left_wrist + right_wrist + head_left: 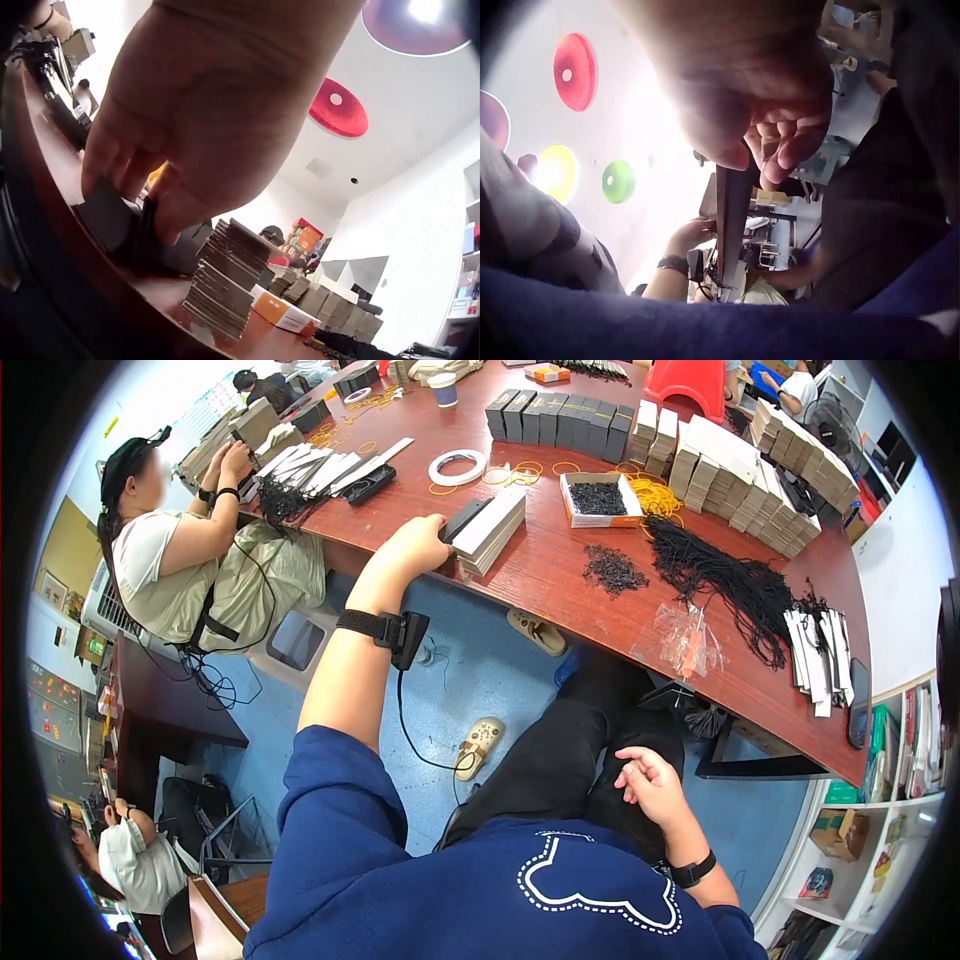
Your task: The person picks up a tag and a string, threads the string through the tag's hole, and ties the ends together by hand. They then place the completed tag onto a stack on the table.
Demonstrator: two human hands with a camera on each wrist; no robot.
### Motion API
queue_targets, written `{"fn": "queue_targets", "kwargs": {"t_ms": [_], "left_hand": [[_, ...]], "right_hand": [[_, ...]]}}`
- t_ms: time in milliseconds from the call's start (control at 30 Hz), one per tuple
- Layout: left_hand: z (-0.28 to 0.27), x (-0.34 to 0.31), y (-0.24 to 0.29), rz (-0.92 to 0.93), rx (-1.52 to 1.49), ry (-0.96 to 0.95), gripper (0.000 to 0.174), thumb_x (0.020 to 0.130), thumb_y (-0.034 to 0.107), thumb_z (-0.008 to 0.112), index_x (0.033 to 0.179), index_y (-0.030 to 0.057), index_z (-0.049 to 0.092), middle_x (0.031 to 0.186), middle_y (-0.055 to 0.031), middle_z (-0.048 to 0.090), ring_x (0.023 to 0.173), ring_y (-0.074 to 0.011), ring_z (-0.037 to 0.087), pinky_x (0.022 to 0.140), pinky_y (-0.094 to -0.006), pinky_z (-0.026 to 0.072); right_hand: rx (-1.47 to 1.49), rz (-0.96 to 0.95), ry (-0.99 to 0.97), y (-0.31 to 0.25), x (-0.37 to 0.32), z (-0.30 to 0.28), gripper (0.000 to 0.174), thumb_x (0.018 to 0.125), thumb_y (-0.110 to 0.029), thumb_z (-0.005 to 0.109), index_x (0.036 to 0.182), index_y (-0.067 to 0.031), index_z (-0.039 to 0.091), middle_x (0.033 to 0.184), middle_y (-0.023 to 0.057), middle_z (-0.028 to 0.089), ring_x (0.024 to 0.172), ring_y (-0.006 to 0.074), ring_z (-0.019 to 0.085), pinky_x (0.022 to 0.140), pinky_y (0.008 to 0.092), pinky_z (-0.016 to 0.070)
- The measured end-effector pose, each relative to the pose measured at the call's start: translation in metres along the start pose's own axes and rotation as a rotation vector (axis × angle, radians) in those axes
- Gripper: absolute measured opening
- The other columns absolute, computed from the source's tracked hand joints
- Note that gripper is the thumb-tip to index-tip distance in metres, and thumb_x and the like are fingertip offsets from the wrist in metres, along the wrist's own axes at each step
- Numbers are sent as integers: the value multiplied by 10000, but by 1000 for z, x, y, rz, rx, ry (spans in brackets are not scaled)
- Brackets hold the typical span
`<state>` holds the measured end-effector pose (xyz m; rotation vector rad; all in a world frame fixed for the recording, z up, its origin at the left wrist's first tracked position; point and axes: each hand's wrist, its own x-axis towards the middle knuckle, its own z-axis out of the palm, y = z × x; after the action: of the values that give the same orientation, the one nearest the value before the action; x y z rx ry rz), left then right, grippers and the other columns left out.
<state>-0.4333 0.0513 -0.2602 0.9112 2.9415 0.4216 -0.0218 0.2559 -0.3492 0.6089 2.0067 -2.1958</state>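
At the table's near edge my left hand (415, 548) holds a dark block (464, 518), right beside a stack of pale strips (492, 532). In the left wrist view the fingers and thumb of the left hand (187, 120) pinch the dark block (112, 217), and the layered stack (225, 281) stands next to it. My right hand (652, 788) is over my lap, fingers loosely curled, holding nothing. The right wrist view shows the same right hand (757, 105) with bent, empty fingers.
On the red table (560, 575) are a tape roll (457, 468), a box of black pieces (598, 498), yellow bands (655, 495), black cords (720, 575), a row of dark blocks (560, 422) and pale stacks (740, 475). Another person (160, 555) sits at the left.
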Motion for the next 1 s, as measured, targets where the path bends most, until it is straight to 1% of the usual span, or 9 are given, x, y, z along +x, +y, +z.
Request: {"fn": "queue_targets", "kwargs": {"t_ms": [100,233,433,500,567,700,767,833,1000], "left_hand": [[-7,-8,-2,-42,-264,35,327,788,139,608,1088,16,559,953,-162,634,861,-265,625,755,-356,486],[-2,-3,-11,-141,-269,37,264,818,128,583,1063,31,573,909,-142,642,813,-224,624,730,-354,489],[5,-8,-6,-16,-162,275,193,778,99,543,930,-2,605,894,-212,625,849,-362,597,767,-405,467],[3,-5,-8,79,114,204,249,735,64,478,932,-25,601,907,-246,609,887,-391,572,812,-427,447],[2,-7,5,-11,22,243,326,694,44,437,968,-61,579,942,-283,589,949,-398,552,864,-438,419],[6,-8,4,34,86,137,489,712,173,541,1130,-71,478,1187,-272,493,1112,-415,459,937,-429,398],[11,-8,2,102,199,162,614,694,226,610,1192,-83,427,1213,-259,471,1126,-417,439,958,-418,390],[-1,-12,12,48,237,22,661,694,220,637,1226,-91,398,1162,-262,489,1100,-407,454,957,-415,388],[7,-10,2,37,229,34,642,730,195,650,1256,-59,384,1148,-233,466,1091,-393,455,929,-421,404]], "right_hand": [[-11,24,7,1,0,-1,209,895,-68,485,1096,-34,531,754,24,587,559,47,493,519,185,415],[-11,10,-18,7,2,-2,207,897,-82,490,1094,-35,534,754,22,588,564,47,494,525,185,417],[-1,21,-13,9,0,-4,202,902,-106,493,1086,-36,540,756,17,585,581,47,503,532,186,422],[-8,39,1,8,-1,-5,197,903,-109,492,1079,-39,545,755,14,585,579,49,504,535,185,423],[-15,56,24,5,-3,-6,192,904,-112,492,1073,-43,551,754,11,585,576,52,504,538,185,425],[-9,25,23,9,-6,-6,183,905,-124,493,1056,-46,561,767,7,572,642,63,528,552,196,442],[-94,84,-8,5,-6,-9,187,908,-129,493,1055,-35,557,773,7,566,671,62,533,562,202,448],[-5,59,2,9,-6,-7,193,909,-140,493,1055,-31,556,772,10,571,655,62,530,567,205,448],[-71,46,3,6,-9,-9,205,912,-168,495,1063,-45,559,768,12,577,627,58,516,559,199,442]]}}
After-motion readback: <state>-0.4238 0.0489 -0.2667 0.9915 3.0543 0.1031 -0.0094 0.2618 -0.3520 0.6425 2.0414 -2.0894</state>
